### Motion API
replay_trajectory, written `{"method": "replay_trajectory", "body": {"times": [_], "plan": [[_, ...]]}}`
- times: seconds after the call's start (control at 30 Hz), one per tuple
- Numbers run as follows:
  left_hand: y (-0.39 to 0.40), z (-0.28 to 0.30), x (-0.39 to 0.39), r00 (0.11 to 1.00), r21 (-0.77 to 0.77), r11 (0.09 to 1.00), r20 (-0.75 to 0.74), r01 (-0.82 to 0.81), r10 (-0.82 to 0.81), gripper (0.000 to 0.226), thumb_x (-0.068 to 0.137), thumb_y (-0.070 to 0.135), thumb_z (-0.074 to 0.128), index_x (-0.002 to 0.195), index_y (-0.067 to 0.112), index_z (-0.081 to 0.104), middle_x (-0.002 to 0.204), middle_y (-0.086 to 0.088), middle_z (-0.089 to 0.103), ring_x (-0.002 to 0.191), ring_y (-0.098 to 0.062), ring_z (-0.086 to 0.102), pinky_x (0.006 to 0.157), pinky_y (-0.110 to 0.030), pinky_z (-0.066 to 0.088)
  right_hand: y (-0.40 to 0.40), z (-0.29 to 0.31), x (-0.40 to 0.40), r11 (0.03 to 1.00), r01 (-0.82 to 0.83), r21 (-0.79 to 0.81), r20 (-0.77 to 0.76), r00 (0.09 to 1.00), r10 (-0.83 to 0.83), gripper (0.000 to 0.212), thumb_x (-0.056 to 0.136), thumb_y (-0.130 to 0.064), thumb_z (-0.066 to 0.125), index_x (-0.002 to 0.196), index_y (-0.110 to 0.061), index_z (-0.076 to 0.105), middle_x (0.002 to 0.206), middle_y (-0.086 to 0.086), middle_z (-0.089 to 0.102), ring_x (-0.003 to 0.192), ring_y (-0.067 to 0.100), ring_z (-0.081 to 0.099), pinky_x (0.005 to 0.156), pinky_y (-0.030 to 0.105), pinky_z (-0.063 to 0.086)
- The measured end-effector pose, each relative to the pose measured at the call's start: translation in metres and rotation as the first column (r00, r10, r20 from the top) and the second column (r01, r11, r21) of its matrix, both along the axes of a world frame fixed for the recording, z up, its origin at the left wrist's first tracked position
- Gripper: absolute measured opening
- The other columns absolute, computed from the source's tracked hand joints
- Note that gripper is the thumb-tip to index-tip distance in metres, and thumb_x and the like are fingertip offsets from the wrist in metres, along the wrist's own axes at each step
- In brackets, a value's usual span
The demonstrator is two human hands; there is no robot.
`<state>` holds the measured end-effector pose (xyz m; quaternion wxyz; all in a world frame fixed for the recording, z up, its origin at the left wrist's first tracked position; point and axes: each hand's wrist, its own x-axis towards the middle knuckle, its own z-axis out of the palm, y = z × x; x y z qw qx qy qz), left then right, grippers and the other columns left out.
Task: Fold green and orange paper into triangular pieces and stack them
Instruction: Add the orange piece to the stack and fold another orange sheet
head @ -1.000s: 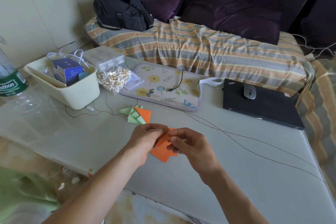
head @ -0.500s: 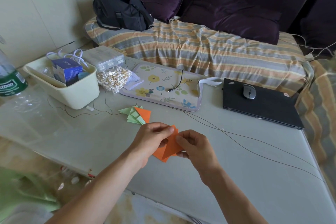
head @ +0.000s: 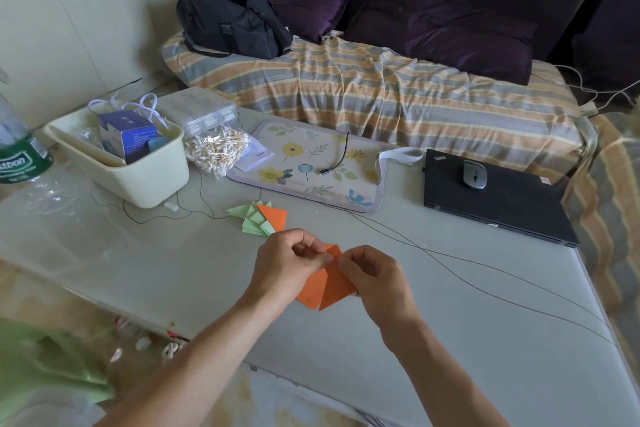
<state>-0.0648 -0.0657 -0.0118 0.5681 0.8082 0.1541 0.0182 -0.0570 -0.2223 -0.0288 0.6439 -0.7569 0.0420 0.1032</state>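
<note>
An orange paper [head: 329, 284], folded into two hanging flaps, is held a little above the table between both hands. My left hand [head: 289, 265] pinches its top edge from the left. My right hand [head: 372, 274] pinches the same top edge from the right, fingers curled over the paper. Beyond the hands, a stack of folded pieces lies on the table: several light green triangles [head: 252, 222] with one orange triangle [head: 275, 215] on top at the right.
A cream bin [head: 138, 180] with a blue box stands at the left, a bag of cotton swabs [head: 214, 149] beside it. A floral mat [head: 311, 166] lies behind the stack, a closed black laptop [head: 502, 208] with a mouse [head: 474, 174] at the right. Thin cables [head: 485, 263] cross the table.
The orange paper was turned and folded over in my hands; its flaps now hang lower and longer. Both hands have closed in on its top edge.
</note>
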Motion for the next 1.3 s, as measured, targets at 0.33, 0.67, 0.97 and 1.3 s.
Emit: {"method": "replay_trajectory", "body": {"times": [0.33, 0.67, 0.97, 1.3], "plan": [[-0.0025, -0.001, -0.0027, 0.998, -0.181, 0.982, -0.028, 0.049, -0.055, 0.009, 0.08, 0.015, 0.084, 0.087, 0.02, 0.08, 0.074, -0.001, 0.077, 0.069, -0.014, 0.073, 0.073, -0.028, 0.058, -0.0007, 0.0007, 0.0003, 1.0, -0.017, 0.004, 0.011, 1.0, 0.017, 0.013, 0.093, -0.014, 0.068, 0.08, -0.014, 0.07, 0.069, 0.001, 0.066, 0.067, 0.014, 0.055, 0.068, 0.034, 0.044], [-0.0015, -0.0001, -0.0023, 0.994, -0.242, 0.966, -0.05, 0.087, -0.102, 0.013, 0.081, 0.01, 0.083, 0.093, 0.01, 0.079, 0.078, -0.003, 0.077, 0.069, -0.009, 0.072, 0.068, -0.018, 0.057, -0.0039, 0.0019, -0.0002, 0.999, 0.002, 0.034, -0.029, 1.0, -0.001, 0.013, 0.09, -0.013, 0.073, 0.077, -0.01, 0.072, 0.075, 0.011, 0.074, 0.068, 0.017, 0.063, 0.072, 0.038, 0.053], [-0.0019, 0.004, -0.0016, 0.991, -0.258, 0.96, -0.05, 0.108, -0.125, 0.004, 0.087, 0.011, 0.077, 0.086, 0.014, 0.079, 0.069, 0.005, 0.074, 0.063, -0.004, 0.067, 0.067, -0.015, 0.055, -0.0028, 0.0043, -0.0008, 0.997, -0.013, 0.077, -0.05, 0.999, 0.017, 0.006, 0.092, -0.013, 0.071, 0.088, -0.009, 0.071, 0.081, 0.008, 0.074, 0.072, 0.015, 0.065, 0.07, 0.03, 0.055], [-0.0006, 0.0, -0.0003, 0.989, -0.177, 0.977, -0.07, 0.117, -0.131, 0.007, 0.09, 0.012, 0.074, 0.085, 0.011, 0.079, 0.072, -0.001, 0.072, 0.065, -0.01, 0.063, 0.071, -0.025, 0.054, 0.0004, 0.0016, 0.0021, 1.0, 0.011, 0.02, -0.047, 0.999, -0.01, 0.011, 0.092, -0.014, 0.071, 0.083, -0.01, 0.074, 0.075, 0.005, 0.074, 0.071, 0.016, 0.065, 0.08, 0.045, 0.057]]}}
